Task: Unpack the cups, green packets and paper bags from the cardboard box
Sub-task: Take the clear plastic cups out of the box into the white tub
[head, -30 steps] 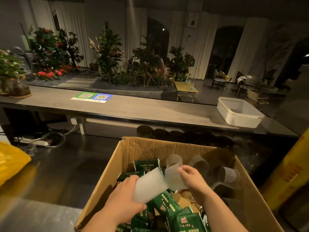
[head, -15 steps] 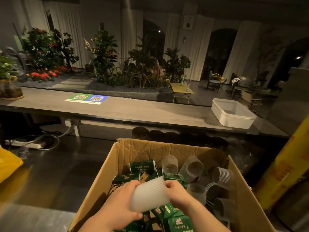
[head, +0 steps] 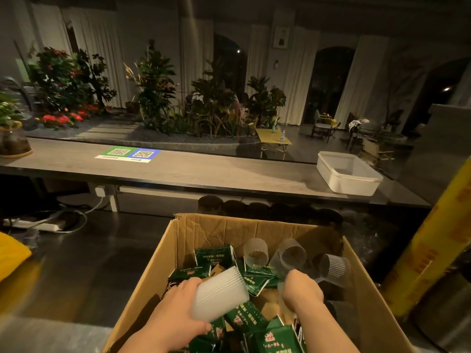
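An open cardboard box [head: 219, 229] stands right below me. Inside lie several green packets [head: 246, 318] and several ribbed clear cups [head: 255, 252], with bits of brown paper [head: 266, 303] showing between them. My left hand [head: 175, 313] holds a stack of frosted ribbed cups [head: 220, 293] on its side above the packets. My right hand [head: 302, 290] reaches down among the cups at the box's right side; its fingers are hidden, so whether it grips one is unclear.
A long grey counter [head: 204, 171] runs across behind the box, with a white plastic tub [head: 348, 174] at its right and a QR-code sign [head: 128, 154] at left. A yellow roll [head: 430, 240] leans at right. Yellow bag [head: 11, 254] at left. Dark floor [head: 84, 266] left of the box.
My right hand let go of the cup stack and moved right and down into the loose cups. My left hand keeps the stack, now lower.
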`<state>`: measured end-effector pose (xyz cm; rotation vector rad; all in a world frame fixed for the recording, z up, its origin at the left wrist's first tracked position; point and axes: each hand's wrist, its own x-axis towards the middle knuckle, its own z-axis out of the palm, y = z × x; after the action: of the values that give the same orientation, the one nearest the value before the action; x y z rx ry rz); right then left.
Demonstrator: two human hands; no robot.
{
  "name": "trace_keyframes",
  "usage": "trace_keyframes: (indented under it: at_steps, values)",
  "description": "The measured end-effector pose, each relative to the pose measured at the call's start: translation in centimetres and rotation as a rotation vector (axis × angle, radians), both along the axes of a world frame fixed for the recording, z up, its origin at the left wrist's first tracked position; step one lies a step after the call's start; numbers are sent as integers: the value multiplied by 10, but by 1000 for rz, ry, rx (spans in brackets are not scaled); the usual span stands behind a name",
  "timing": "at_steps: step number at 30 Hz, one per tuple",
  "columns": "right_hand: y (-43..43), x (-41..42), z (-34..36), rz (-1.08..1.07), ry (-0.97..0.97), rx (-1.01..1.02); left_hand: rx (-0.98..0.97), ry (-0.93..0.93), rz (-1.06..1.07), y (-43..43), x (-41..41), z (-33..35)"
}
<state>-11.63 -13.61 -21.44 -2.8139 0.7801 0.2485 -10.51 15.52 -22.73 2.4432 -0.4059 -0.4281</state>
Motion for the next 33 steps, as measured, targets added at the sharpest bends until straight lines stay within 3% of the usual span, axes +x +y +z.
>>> trace_keyframes:
  at_steps: [3, 5, 7, 10, 20, 22, 24, 27, 31, 33]
  values:
    - [7, 5, 3, 31, -279, 138, 2, -9, 11, 2, -1, 1]
    - [16, 5, 5, 89, -436, 432, 5, -18, 22, 2, -2, 1]
    - [29, 1, 8, 189, -433, 659, 15, -32, 38, 2, -2, 1]
    - [40, -2, 8, 307, -383, 730, 10, -56, 74, 2, -2, 3]
    - [40, 11, 5, 346, -234, 1125, 7, -102, 89, 6, 1, 2]
    - [42, 20, 3, 223, -346, 1039, 6, -116, 115, 7, 3, 1]
    - [37, 34, 1, 127, -425, 730, 17, -116, 118, 5, 3, 1]
    - [29, 52, -5, 198, -270, 418, 39, -106, 107, 4, 5, 1]
    - [27, 54, -20, 338, -31, 257, 35, -93, 103, 2, 7, 1]
    - [30, 49, -24, 349, -17, 222, 35, -96, 100, 3, 6, 2]
